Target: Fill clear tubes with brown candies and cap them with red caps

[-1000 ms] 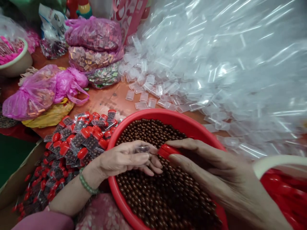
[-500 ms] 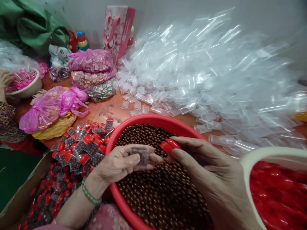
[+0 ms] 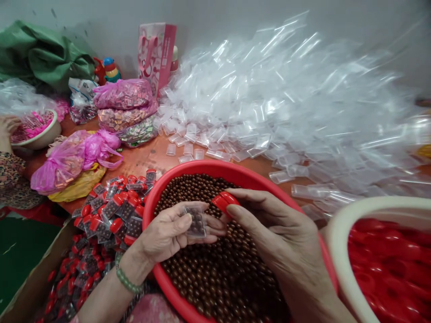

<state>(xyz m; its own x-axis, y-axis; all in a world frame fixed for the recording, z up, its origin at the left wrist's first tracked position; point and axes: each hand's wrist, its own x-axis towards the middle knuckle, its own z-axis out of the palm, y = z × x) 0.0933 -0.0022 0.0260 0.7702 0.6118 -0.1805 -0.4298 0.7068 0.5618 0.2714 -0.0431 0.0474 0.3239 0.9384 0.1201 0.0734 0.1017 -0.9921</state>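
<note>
Between the thumb and fingers of my left hand (image 3: 168,231) is a small clear plastic case (image 3: 195,222) with dark brown balls inside. Facing it, my right hand (image 3: 276,233) pinches a shiny red cap (image 3: 224,202) by its edge; a small gap separates cap and case. Both hands are above a red basin (image 3: 240,169) filled with glossy brown balls (image 3: 218,269). To the left lies a heap of filled clear cases with red caps (image 3: 116,204), some on the table and many lower down in a carton (image 3: 28,273).
A cream tub (image 3: 340,251) of red caps stands at the right. Loose clear cases (image 3: 269,98) are piled across the back. Pink bags (image 3: 124,94) sit at the left, before a pink-and-white gift bag (image 3: 148,54). Another person's hand (image 3: 7,130) is at a bowl (image 3: 50,132).
My right hand has brought the red cap left, closer to the clear case. My left hand still holds the case, now turned so its balls show more clearly. The view has shifted slightly.
</note>
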